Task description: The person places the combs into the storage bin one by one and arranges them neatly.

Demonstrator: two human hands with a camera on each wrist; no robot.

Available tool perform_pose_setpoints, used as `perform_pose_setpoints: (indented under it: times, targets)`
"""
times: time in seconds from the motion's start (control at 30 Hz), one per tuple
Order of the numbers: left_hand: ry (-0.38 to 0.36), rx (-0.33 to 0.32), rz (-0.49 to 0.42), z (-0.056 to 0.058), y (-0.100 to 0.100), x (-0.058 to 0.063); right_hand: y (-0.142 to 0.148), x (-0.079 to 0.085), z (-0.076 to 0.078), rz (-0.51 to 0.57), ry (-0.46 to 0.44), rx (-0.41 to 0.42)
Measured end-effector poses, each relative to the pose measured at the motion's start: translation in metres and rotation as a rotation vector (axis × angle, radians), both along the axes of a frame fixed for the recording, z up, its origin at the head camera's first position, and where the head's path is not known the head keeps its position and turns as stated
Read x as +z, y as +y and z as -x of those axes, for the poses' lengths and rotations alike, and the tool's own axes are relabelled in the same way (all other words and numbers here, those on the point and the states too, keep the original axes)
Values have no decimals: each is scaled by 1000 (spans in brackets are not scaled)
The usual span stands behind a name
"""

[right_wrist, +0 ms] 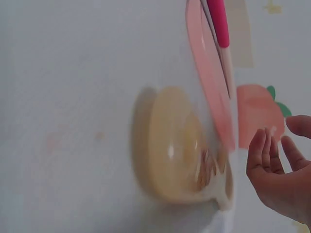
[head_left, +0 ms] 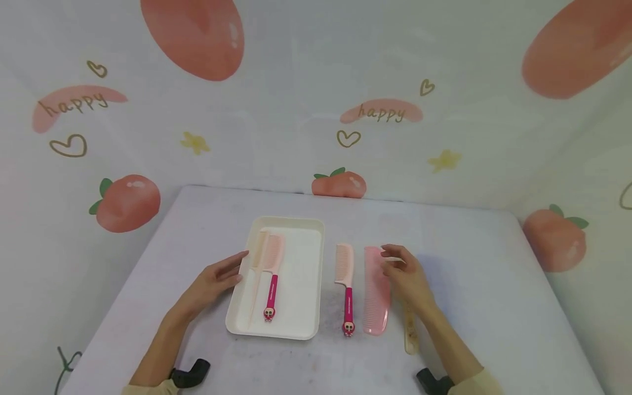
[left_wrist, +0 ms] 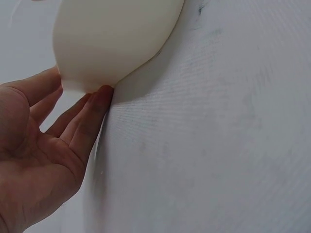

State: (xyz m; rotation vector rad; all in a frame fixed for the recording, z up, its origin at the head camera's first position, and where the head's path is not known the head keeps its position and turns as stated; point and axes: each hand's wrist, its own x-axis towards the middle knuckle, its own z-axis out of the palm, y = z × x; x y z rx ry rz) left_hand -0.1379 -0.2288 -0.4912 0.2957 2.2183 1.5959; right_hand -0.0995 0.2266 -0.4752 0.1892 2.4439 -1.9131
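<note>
My left hand (head_left: pixel 221 277) rests against the left side of a white tray (head_left: pixel 301 280), its fingertips at the wall in the left wrist view. In the tray lie a cream rat-tail comb (head_left: pixel 259 255) and a pale pink comb with a magenta handle (head_left: pixel 272 288). To the right of the tray lies a matching magenta-handled comb (head_left: pixel 348 299), then a wide pink comb (head_left: pixel 375 302). Over that comb's right edge hovers my right hand (head_left: pixel 407 280), fingers loosely bent and holding nothing. Below it lies a beige mottled handle (head_left: pixel 410 332), its far part hidden by the hand.
A white cloth covers the table (head_left: pixel 494 307). Behind it hangs a white backdrop (head_left: pixel 276 137) printed with peaches and hearts. Dark wrist-camera mounts (head_left: pixel 191 374) sit on both forearms near the front.
</note>
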Motion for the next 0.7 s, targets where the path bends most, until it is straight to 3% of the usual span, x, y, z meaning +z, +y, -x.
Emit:
perform_pose_setpoints:
  times: [0.33,0.7]
  targets:
    - [-10,-3,-9,1,-1,0,31,-8,-16,-78,49,-61]
    - [0,1,-6,1,-1,-4,43,-7,-31,-236,-47,-133]
